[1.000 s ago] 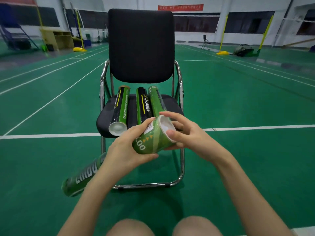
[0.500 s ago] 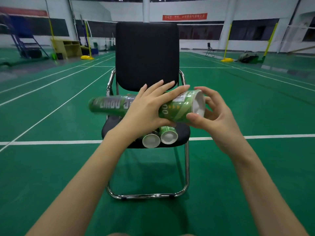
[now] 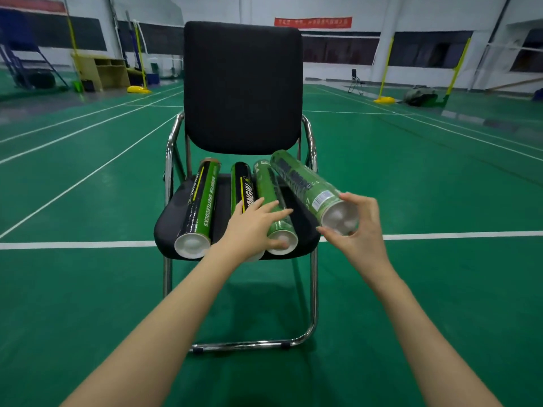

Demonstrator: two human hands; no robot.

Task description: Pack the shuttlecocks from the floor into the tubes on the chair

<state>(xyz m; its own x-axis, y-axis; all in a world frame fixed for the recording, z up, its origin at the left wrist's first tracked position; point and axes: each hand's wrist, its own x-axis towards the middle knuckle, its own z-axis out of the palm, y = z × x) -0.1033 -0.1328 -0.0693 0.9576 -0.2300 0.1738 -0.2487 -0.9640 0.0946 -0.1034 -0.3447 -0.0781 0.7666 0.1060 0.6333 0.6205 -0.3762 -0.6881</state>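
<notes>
1. Head view shows the green tube no longer held crosswise in front of the chair back, as it was half a second ago; it now points lengthwise over the right side of the seat, its far end near the backrest and its capped near end out past the seat's front edge.
2. The right hand holds that near end, fingers and thumb curled round the rim of the white cap.
3. The left hand has let go of the green tube and lies with fingers straight and slightly spread on the two middle tubes: the black tube and the slimmer green tube beside it.
4. A fourth, black-and-green tube lies apart at the seat's left.
5. My reading: this tube is filled, capped and being returned to the chair, so one round of packing is closing. No shuttlecocks show on the floor in this view, so I cannot tell how many remain.
6. Edges: the tubes are round and lie along the seat with their caps at or beyond its front edge, so they could roll or slide off; the flat left hand seems to steady them.
7. Room: free seat is a narrow strip on the right, bounded by the chrome armrest. The wider gap lies between the left tube and the middle pair.
</notes>
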